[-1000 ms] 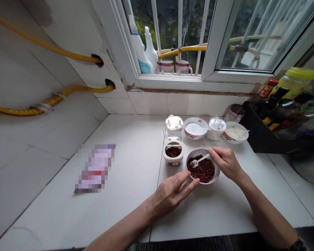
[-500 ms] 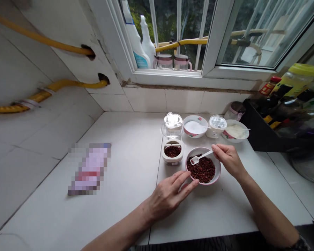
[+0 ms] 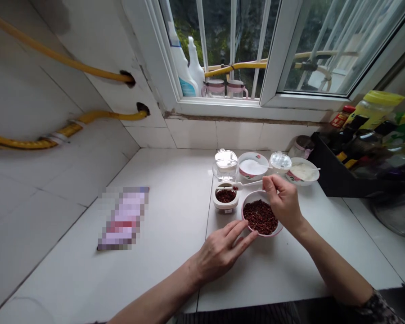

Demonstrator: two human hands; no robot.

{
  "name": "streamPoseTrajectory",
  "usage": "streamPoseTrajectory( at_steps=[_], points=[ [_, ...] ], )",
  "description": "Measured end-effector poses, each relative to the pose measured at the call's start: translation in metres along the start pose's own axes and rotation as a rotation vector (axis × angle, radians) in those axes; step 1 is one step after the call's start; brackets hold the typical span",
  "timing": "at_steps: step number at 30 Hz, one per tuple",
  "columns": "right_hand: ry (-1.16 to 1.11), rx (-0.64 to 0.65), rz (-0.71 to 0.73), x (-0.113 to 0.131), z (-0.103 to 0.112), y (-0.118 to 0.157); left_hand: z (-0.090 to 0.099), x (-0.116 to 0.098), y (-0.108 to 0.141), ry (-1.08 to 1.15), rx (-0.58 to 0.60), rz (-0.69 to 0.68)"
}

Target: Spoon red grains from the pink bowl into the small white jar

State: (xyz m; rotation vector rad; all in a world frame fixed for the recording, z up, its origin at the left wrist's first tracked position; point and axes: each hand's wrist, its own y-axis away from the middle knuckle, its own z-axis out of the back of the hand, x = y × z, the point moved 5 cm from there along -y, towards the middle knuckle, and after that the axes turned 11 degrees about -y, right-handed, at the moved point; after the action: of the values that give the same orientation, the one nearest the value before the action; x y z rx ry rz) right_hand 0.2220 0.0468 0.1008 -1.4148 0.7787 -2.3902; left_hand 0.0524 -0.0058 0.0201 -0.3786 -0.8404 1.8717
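Note:
My right hand (image 3: 282, 198) is closed on the handle end of a small white spoon (image 3: 251, 184). The spoon's scoop reaches left over the mouth of a small white-rimmed spice jar (image 3: 226, 208), which holds dark red peppercorn-like grains. To the jar's right stands a white bowl with a pink rim (image 3: 278, 230), holding a larger heap of the same grains (image 3: 259, 217). My left hand (image 3: 221, 249) has its fingers stretched out, their tips touching the bowl's near left rim. Behind the open jar is another clear jar with its lid up (image 3: 226, 163).
At the back are a flowered bowl of white granules (image 3: 253, 167), a clear-lidded jar (image 3: 280, 162) and a bowl of pale powder (image 3: 303, 173). A black rack of bottles (image 3: 334, 177) stands right. A blurred purple packet (image 3: 124, 218) lies left. Spray bottles (image 3: 195, 67) stand by the window.
My right hand has moved the spoon up and left, from over the grains in the bowl to above the open jar. My left hand stays at the bowl's rim. The view has shifted slightly.

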Motion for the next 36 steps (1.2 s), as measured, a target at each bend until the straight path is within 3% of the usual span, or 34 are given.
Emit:
streamPoseTrajectory(
  at_steps=[4, 7, 10, 14, 18, 24, 36],
  points=[
    [0.250, 0.141, 0.267, 0.011, -0.020, 0.008, 0.001, 0.000, -0.001, 0.008, -0.025, 0.001],
    [0.275, 0.142, 0.317, 0.013, -0.013, 0.010, 0.001, 0.000, 0.000, 0.005, -0.009, -0.005],
    [0.183, 0.047, 0.177, 0.003, 0.011, 0.006, 0.001, 0.000, 0.000, 0.008, -0.007, -0.014],
    [0.117, 0.140, -0.046, -0.022, 0.028, 0.004, 0.002, 0.001, -0.001, 0.027, -0.024, 0.002],
    [0.176, 0.250, -0.097, -0.034, 0.021, 0.009, 0.002, 0.001, -0.001, 0.037, -0.026, 0.007],
    [0.250, 0.363, -0.058, -0.032, 0.003, 0.017, 0.001, 0.002, 0.001, 0.026, 0.006, 0.006],
    [-0.131, 0.260, -0.349, -0.050, 0.022, 0.009, 0.003, 0.002, -0.001, 0.043, -0.013, 0.017]
  ],
)
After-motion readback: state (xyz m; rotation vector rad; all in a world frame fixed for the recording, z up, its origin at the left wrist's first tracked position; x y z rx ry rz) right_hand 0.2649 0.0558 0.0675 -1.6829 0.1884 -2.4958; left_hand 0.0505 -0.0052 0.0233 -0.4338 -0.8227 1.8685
